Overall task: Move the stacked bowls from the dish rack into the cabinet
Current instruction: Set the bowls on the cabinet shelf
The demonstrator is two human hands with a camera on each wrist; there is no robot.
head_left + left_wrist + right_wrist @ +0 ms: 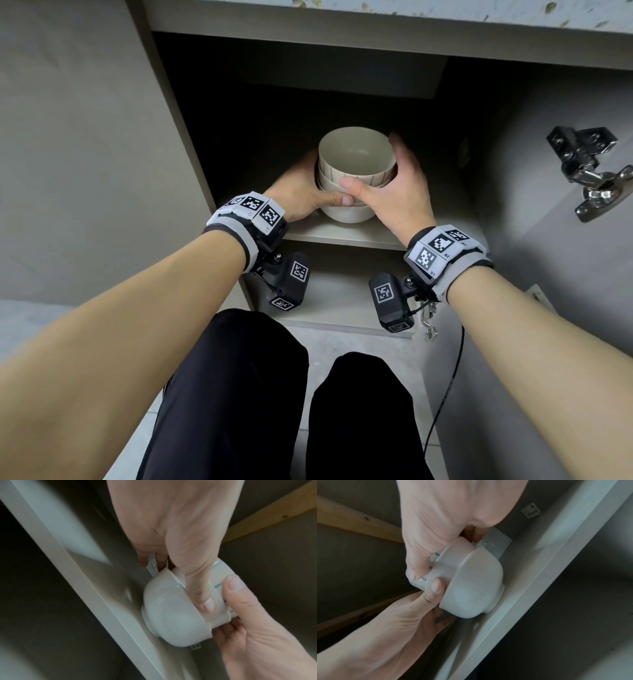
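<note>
Left hand (301, 192) and right hand (394, 192) clasped around stacked bowls (354, 171), foot resting on cabinet shelf (342, 234) near its front edge; transfer nearly complete, release and withdrawal of hands apparently remaining.

Hidden behind your hands and the bowls

Your left hand (301, 192) covers the left side of the stacked bowls (354, 171), and its fingers vanish behind them; your right hand (397, 185) hides the right side. The cabinet (260, 113) back is lost in shadow, and the shelf (102, 601) blurs in both wrist views.
</note>
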